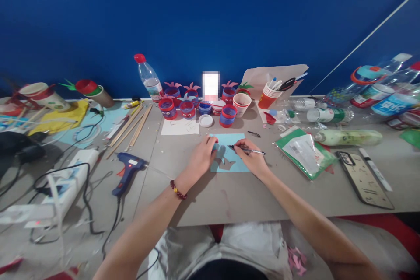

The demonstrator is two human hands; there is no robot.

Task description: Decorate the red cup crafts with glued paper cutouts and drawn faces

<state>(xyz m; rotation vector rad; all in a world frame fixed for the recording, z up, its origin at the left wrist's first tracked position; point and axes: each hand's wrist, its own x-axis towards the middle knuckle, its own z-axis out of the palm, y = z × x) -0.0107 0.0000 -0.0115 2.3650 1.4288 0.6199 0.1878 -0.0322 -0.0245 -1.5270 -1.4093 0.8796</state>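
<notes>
A sheet of light blue paper (236, 166) lies flat on the table in front of me. My right hand (251, 155) is closed around a pen (257, 152), its tip at the upper middle of the sheet. At the sheet's left edge rests my left hand (202, 154), fingers curled together. A bit of blue shows by its fingertips, but what they hold is hidden. Dark shadows fall across the paper between the hands. A black pen cap (253, 134) lies just beyond the sheet's upper right corner.
Decorated paper cups (167, 109) and a bottle (151, 81) stand along the blue wall. Leftward lie a glue gun (127, 173), wooden sticks (139, 127) and a power strip (74, 175). Rightward are a green packet (305, 153), a phone (364, 179), a marker (376, 169) and plastic bottles (331, 115).
</notes>
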